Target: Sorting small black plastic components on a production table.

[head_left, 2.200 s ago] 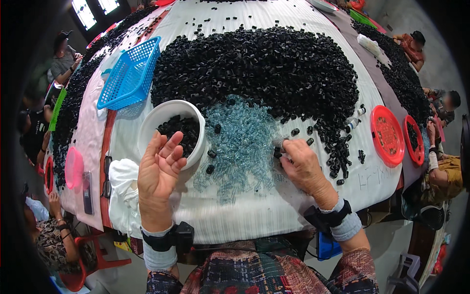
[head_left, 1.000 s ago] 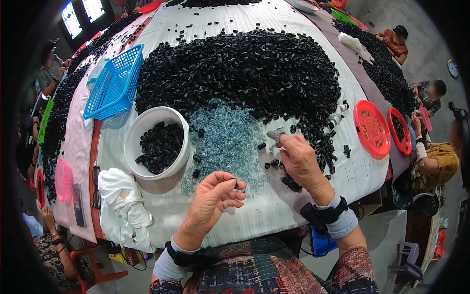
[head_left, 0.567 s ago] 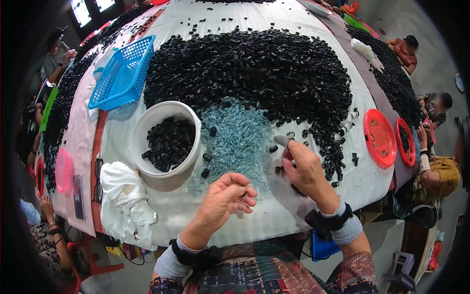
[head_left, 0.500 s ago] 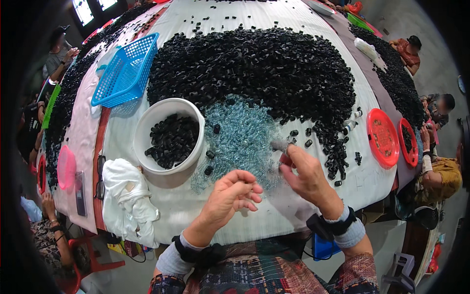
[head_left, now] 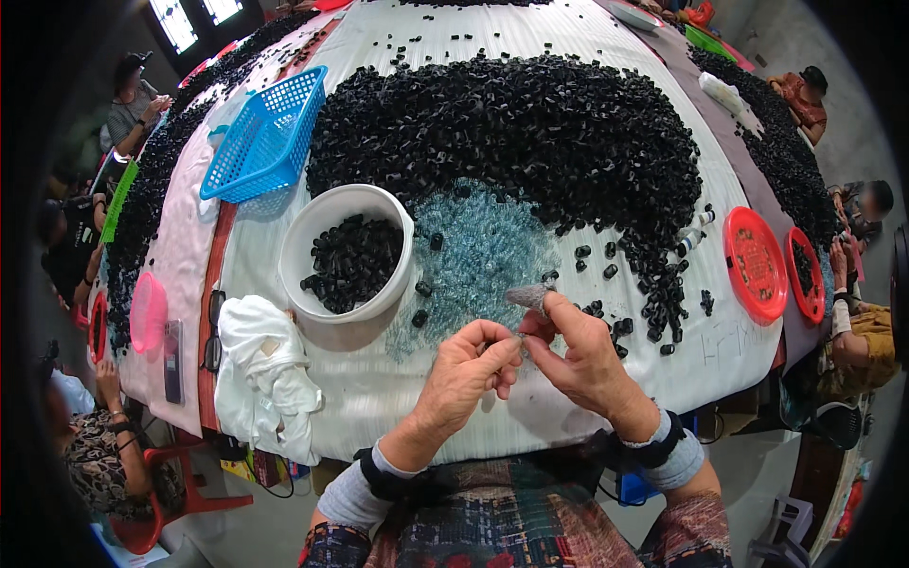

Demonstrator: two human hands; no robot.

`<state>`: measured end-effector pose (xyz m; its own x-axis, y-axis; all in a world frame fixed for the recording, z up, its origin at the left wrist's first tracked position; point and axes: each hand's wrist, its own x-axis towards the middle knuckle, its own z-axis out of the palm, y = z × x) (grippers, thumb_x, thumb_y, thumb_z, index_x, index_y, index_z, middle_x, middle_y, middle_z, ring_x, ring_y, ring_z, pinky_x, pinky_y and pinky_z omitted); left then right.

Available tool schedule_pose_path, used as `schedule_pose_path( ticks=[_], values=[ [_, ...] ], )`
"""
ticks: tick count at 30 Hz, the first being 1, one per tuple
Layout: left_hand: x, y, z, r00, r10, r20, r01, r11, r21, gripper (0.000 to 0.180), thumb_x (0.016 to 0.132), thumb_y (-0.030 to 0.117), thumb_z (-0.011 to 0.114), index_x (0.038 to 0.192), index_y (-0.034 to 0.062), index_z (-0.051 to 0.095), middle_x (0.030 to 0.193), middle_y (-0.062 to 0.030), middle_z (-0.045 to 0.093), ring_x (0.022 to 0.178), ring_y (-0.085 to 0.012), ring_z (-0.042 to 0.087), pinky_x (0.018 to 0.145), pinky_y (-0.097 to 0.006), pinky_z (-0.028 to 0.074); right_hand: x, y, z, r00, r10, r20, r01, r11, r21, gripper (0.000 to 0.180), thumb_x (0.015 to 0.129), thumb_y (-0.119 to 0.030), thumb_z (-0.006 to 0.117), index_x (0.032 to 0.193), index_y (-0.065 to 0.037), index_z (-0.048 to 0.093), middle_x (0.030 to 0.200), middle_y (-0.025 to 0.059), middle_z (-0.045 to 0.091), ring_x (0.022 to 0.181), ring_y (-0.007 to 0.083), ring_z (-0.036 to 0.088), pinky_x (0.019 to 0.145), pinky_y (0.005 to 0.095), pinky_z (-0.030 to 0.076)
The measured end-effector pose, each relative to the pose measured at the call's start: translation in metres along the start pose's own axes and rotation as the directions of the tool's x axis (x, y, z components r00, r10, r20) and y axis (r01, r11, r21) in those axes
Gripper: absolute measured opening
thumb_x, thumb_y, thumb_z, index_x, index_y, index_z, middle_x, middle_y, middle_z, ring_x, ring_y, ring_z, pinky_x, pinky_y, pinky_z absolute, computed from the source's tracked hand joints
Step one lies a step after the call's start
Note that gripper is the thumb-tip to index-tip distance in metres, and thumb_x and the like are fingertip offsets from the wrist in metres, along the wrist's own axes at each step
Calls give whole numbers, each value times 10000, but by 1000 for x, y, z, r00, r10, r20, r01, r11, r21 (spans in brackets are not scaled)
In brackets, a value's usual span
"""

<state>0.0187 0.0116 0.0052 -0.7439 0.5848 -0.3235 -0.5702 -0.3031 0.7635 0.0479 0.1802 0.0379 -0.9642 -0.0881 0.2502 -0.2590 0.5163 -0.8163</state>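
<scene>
My left hand (head_left: 468, 371) and my right hand (head_left: 585, 360) meet over the near edge of a heap of small clear bluish pieces (head_left: 478, 256). Thumbs and fingertips of both are pinched together, almost touching. A tiny glint shows between them, too small to name. A grey cover (head_left: 527, 296) sits on my right index finger, which points left. Beyond lies a broad pile of small black tube-like pieces (head_left: 502, 123). To the left of the clear heap stands a white bucket (head_left: 358, 201), partly filled with black pieces (head_left: 355, 265).
A blue basket (head_left: 268, 142) and a crumpled white cloth (head_left: 260, 369) lie to the left, with glasses (head_left: 212, 331) and a phone (head_left: 173, 362) alongside. Red plastic trays (head_left: 755, 267) stand at the right. Other people sit along both sides, beside more black pieces.
My hands have come together; the left fingers, loosely curled before, now pinch, and my right hand has moved down toward them. The whole view has shifted slightly.
</scene>
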Motion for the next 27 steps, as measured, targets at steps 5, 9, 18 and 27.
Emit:
schedule_pose_path(
  ticks=[5,9,18,27],
  values=[
    [3,-5,1,999,-39,9,40,993,-115,148,938,174,571,979,33,554,800,-41,598,635,-89,559,526,-225,471,-10,14,10,968,253,-3,-237,913,332,267,831,8,604,1087,13,527,852,81,636,774,123,640,685,260,525],
    [4,-5,1,994,-112,12,112,971,-211,161,958,199,534,989,41,544,801,-38,582,622,-104,534,522,-252,450,-10,10,9,969,246,-28,-215,891,399,286,841,3,604,1120,9,546,849,56,636,769,85,616,692,231,513],
    [6,1,7,976,-215,27,215,939,-268,231,977,287,477,873,82,502,743,-35,519,545,-85,441,496,-240,376,-10,16,14,978,180,-105,-143,946,290,293,836,9,610,1121,7,547,860,78,650,785,116,639,692,255,521],
    [12,0,-6,951,-299,80,309,901,-304,260,968,314,502,827,97,492,696,2,489,498,-47,383,439,-210,330,-7,22,20,941,-308,-138,237,895,-377,277,747,86,619,1003,21,534,781,165,526,661,319,564,550,374,470]
  ],
)
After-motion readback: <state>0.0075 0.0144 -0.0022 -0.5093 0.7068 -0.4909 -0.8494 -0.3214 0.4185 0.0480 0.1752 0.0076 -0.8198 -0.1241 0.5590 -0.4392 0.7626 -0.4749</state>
